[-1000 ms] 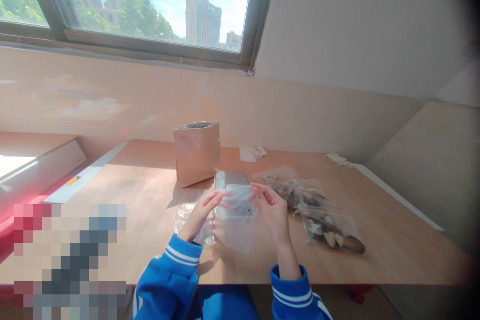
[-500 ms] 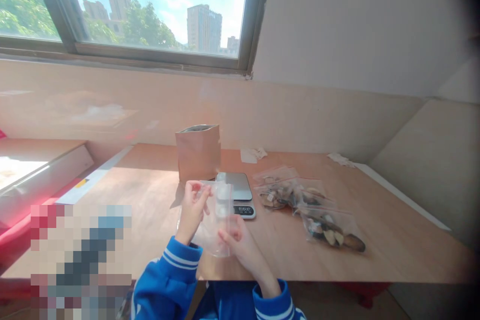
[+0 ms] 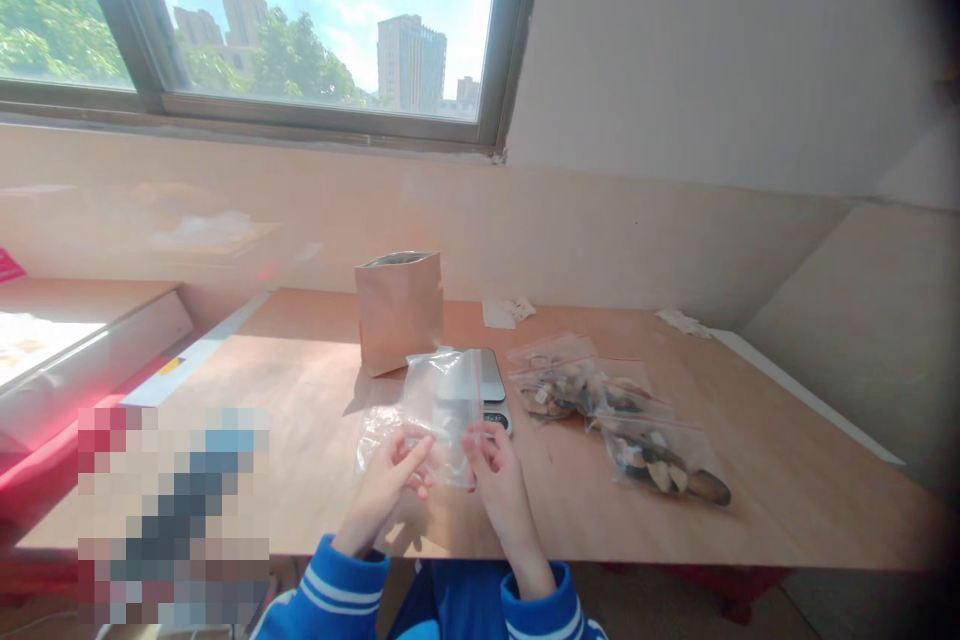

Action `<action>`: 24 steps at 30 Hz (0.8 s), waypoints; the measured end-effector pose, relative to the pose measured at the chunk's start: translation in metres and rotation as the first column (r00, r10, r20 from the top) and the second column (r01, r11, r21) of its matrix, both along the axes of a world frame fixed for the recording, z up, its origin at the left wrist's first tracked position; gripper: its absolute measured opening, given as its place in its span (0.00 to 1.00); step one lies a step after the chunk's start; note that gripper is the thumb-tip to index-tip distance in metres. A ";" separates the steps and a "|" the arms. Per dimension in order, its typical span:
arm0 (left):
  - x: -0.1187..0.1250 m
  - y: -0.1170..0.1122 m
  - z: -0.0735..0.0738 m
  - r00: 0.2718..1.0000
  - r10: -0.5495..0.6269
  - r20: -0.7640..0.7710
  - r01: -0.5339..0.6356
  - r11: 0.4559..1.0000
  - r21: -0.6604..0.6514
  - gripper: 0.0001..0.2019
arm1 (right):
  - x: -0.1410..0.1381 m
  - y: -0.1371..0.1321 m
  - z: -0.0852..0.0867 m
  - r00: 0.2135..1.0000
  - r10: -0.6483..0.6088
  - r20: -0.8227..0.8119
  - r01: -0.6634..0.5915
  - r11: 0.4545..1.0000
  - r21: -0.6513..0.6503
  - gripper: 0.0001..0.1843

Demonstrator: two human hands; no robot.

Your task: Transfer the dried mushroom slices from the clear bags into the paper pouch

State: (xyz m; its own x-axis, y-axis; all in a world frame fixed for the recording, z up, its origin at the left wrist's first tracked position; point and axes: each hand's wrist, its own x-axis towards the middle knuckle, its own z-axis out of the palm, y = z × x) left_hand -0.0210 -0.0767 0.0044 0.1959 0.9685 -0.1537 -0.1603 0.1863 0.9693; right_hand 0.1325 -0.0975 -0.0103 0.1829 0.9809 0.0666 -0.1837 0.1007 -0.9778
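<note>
Both hands hold up a clear zip bag with a red seal strip, just above the near part of the wooden surface. The left hand pinches the bag's lower left edge between thumb and fingers, its grip closed on the plastic. The right hand does the same at the lower right edge, fingers closed on the bag. The bag stands roughly upright and looks empty, though the plastic is too glossy to be sure.

Seen through and just behind the bag is a small digital scale with a steel platform. Under the left hand, more clear plastic lies flat on the surface. Behind the scale stands an open brown paper pouch, upright. To the right of the scale lie several filled zip bags holding dark and pale pieces, overlapping one another, with the nearest filled bag closest to the surface's front edge. Two crumpled white scraps rest near the back wall. Blue sleeves with white stripes cover both wrists.
</note>
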 end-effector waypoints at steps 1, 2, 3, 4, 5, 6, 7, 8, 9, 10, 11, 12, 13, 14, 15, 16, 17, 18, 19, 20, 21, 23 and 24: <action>-0.003 -0.001 0.002 1.000 -0.004 -0.025 0.005 1.000 0.012 0.18 | -0.001 -0.001 -0.001 1.000 -0.001 0.009 0.001 1.000 0.002 0.23; -0.006 -0.002 0.005 0.999 -0.009 -0.048 0.010 1.000 0.027 0.18 | -0.002 -0.001 -0.001 1.000 -0.009 0.015 0.008 1.000 0.005 0.22; -0.009 -0.002 0.009 0.998 -0.021 -0.058 0.024 0.999 0.045 0.18 | -0.002 -0.001 -0.001 1.000 -0.018 0.022 0.018 1.000 0.008 0.22; -0.013 -0.002 0.012 0.998 -0.038 -0.059 0.041 0.997 0.058 0.18 | -0.003 -0.002 -0.002 0.999 -0.025 0.028 0.025 1.000 0.011 0.22; -0.017 -0.001 0.014 0.997 -0.052 -0.056 0.056 0.996 0.065 0.18 | -0.003 -0.001 -0.002 0.999 -0.029 0.033 0.029 0.999 0.014 0.21; -0.020 -0.001 0.016 0.997 -0.061 -0.051 0.064 0.996 0.068 0.18 | -0.004 -0.001 -0.003 0.999 -0.029 0.036 0.029 0.999 0.015 0.21; -0.023 -0.001 0.017 0.996 -0.069 -0.047 0.072 0.995 0.072 0.18 | -0.004 -0.001 -0.003 0.999 -0.028 0.036 0.027 1.000 0.015 0.21; -0.026 -0.002 0.017 0.996 -0.079 -0.047 0.083 0.993 0.079 0.18 | -0.005 0.000 -0.004 0.999 -0.026 0.032 0.025 1.000 0.012 0.21; -0.028 -0.003 0.017 0.994 -0.093 -0.051 0.098 0.991 0.089 0.18 | -0.007 0.000 -0.005 0.999 -0.023 0.027 0.023 1.000 0.008 0.21; -0.031 -0.004 0.016 0.992 -0.111 -0.057 0.116 0.988 0.100 0.18 | -0.008 0.001 -0.006 1.000 -0.019 0.021 0.019 1.000 0.004 0.21; -0.033 -0.005 0.016 0.989 -0.132 -0.064 0.138 0.985 0.107 0.19 | -0.008 0.002 -0.007 1.000 -0.011 0.017 0.011 1.000 0.000 0.21; -0.036 -0.006 0.016 0.986 -0.152 -0.071 0.159 0.981 0.108 0.19 | -0.008 0.002 -0.008 1.000 -0.004 0.016 0.004 1.000 -0.003 0.22; -0.039 -0.007 0.017 0.984 -0.161 -0.078 0.169 0.980 0.104 0.19 | -0.007 0.003 -0.009 1.000 0.003 0.018 -0.003 1.000 -0.008 0.22; -0.043 -0.007 0.018 0.984 -0.156 -0.088 0.164 0.981 0.101 0.19 | -0.004 0.003 -0.009 1.000 0.000 0.026 0.001 1.000 -0.015 0.23; -0.046 -0.007 0.020 0.986 -0.134 -0.103 0.145 0.984 0.105 0.18 | -0.001 0.003 -0.009 0.999 -0.016 0.038 0.017 1.000 -0.024 0.24; -0.049 -0.006 0.023 0.988 -0.098 -0.120 0.112 0.987 0.117 0.17 | 0.004 0.003 -0.009 0.998 -0.040 0.056 0.042 0.999 -0.031 0.25; -0.052 -0.005 0.026 0.989 -0.052 -0.136 0.070 0.988 0.135 0.16 | 0.008 0.003 -0.007 0.995 -0.066 0.078 0.068 0.997 -0.034 0.25; -0.054 -0.004 0.029 0.989 -0.004 -0.148 0.027 0.988 0.154 0.16 | 0.013 0.003 -0.006 0.992 -0.086 0.097 0.090 0.995 -0.033 0.26; -0.055 -0.002 0.031 0.987 0.038 -0.156 -0.011 0.986 0.169 0.16 | 0.016 0.003 -0.004 0.989 -0.097 0.111 0.100 0.995 -0.028 0.26; -0.054 -0.001 0.033 0.985 0.069 -0.160 -0.041 0.984 0.175 0.17 | 0.018 0.003 -0.003 0.988 -0.099 0.118 0.102 0.995 -0.019 0.27; -0.052 0.000 0.034 0.982 0.091 -0.163 -0.063 0.984 0.169 0.18 | 0.019 0.003 -0.001 0.988 -0.097 0.119 0.099 0.995 -0.011 0.27; -0.045 0.000 0.032 0.983 0.079 -0.164 -0.061 0.992 0.114 0.20 | 0.015 0.003 0.001 0.987 -0.111 0.117 0.112 0.994 -0.001 0.26; -0.041 -0.001 0.030 0.987 0.055 -0.151 -0.043 0.996 0.079 0.21 | 0.012 0.003 0.001 0.985 -0.125 0.118 0.126 0.992 -0.001 0.26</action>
